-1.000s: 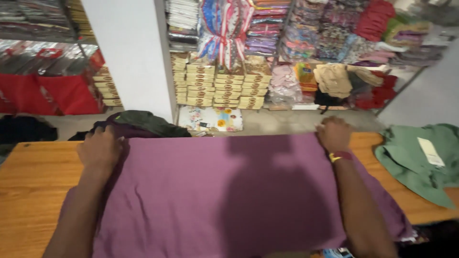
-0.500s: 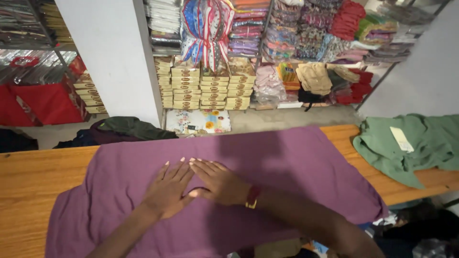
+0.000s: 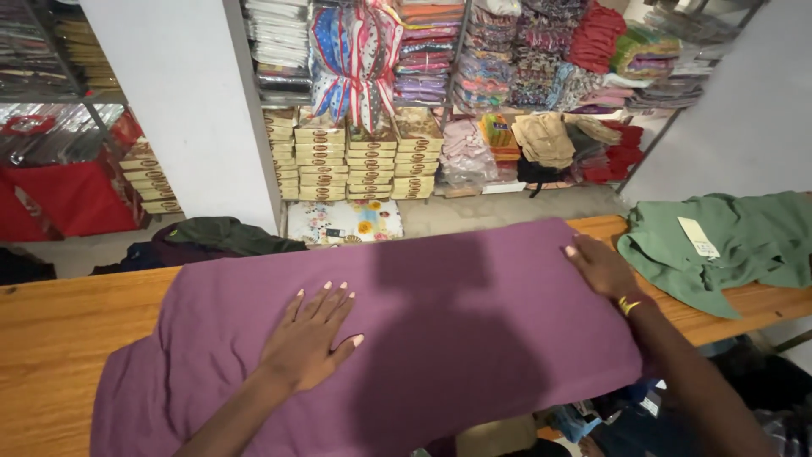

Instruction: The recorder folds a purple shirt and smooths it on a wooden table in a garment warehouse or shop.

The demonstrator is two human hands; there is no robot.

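Note:
A purple cloth lies spread flat across the wooden table. My left hand rests palm down on the cloth's middle left, fingers spread and pointing away from me. My right hand lies flat at the cloth's far right edge, near its upper right corner, with a yellow band on the wrist. Neither hand grips anything.
A crumpled green garment with a white tag lies on the table's right end. Dark clothes are heaped beyond the table's far edge. Shelves of folded fabrics and stacked flat boxes line the back wall beside a white pillar.
My hands were at the cloth's far corners, then met at its middle. Now my right hand has slid out to the right edge while the left stays near the middle.

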